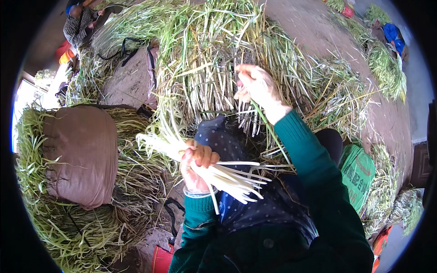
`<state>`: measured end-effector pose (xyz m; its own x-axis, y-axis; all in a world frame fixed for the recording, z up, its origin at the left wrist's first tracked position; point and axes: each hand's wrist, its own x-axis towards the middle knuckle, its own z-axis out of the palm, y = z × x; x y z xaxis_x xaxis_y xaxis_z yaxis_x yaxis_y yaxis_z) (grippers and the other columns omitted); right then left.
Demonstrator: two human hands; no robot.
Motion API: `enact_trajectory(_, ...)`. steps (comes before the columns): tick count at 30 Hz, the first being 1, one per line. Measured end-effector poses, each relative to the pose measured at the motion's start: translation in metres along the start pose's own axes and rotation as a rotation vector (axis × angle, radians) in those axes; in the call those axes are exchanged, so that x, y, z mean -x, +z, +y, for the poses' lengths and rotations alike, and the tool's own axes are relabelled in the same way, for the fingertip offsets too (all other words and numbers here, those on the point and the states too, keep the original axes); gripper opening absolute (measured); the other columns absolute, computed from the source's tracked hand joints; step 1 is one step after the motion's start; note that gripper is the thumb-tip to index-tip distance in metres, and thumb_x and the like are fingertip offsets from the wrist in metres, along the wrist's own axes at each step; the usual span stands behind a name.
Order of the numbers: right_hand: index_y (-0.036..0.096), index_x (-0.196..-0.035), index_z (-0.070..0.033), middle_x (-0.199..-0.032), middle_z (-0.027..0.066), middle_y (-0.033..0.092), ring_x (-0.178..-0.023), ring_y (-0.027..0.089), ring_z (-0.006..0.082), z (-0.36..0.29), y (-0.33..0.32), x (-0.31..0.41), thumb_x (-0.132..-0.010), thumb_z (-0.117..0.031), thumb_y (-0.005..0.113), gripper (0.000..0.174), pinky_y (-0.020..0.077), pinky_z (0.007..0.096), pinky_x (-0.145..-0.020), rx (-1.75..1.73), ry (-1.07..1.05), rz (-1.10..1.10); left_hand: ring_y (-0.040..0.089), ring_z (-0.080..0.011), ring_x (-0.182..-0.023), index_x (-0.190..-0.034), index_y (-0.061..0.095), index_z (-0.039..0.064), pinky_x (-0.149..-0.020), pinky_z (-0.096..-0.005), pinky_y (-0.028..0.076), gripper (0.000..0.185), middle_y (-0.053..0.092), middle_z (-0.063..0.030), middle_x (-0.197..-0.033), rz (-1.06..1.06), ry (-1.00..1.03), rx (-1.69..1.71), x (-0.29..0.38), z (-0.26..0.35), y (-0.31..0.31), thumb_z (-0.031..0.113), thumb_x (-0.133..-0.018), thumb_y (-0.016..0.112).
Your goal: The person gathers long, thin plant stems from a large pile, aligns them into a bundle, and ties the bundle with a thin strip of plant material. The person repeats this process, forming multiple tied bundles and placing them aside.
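My left hand [199,162] is closed around a bundle of clean white vegetable stalks [235,181]. Their cut-looking ends fan out to the right, and pale leafy tops trail up and to the left. My right hand [257,85] is raised over a large heap of long green-leaved stalks [215,78], its fingers bent and partly apart. A long green stalk [268,126] runs down from beneath this hand past the sleeve; whether the fingers grip it is hidden. Between my arms, a dark blue dotted apron [245,208] covers my lap.
On the left, a brown cloth-wrapped bale [82,157] rests among more stalks [92,232]. A green woven sack [356,177] bearing writing lies at my right. One person [78,27] is at the upper left; another in blue [392,36] is at the upper right, beside leafy bundles [385,68].
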<state>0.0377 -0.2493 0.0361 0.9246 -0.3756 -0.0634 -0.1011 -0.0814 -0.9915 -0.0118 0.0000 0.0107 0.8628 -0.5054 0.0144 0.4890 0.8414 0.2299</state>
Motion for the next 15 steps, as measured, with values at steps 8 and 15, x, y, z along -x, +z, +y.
enact_trajectory(8,0.034,-0.135,0.005,-0.096,0.0174,0.06,-0.069,0.07,0.028,0.006,0.002,-0.086,-0.092,-0.021,0.062,0.057,0.0589,0.0273,-0.049,-0.266,0.154,-0.037,0.037,-0.0118,-0.055,-0.094,0.051,0.007,-0.059,-0.0305,0.038,0.013,0.038,0.001,-0.061,0.062,-0.031,-0.096,-0.003,-0.017,-0.021,0.018,-0.093,0.059)
enact_trajectory(15,0.061,-0.103,0.001,-0.075,0.0022,0.055,-0.054,0.056,0.0078,-0.019,-0.021,0.002,-0.093,-0.02,0.061,0.023,0.0519,0.0221,-0.045,-0.016,0.134,-0.028,0.037,-0.0122,-0.055,-0.093,0.051,0.007,-0.059,-0.0308,0.037,0.015,0.039,0.0005,-0.062,0.079,-0.05,-0.143,-0.004,-0.017,-0.023,0.02,-0.093,0.06)
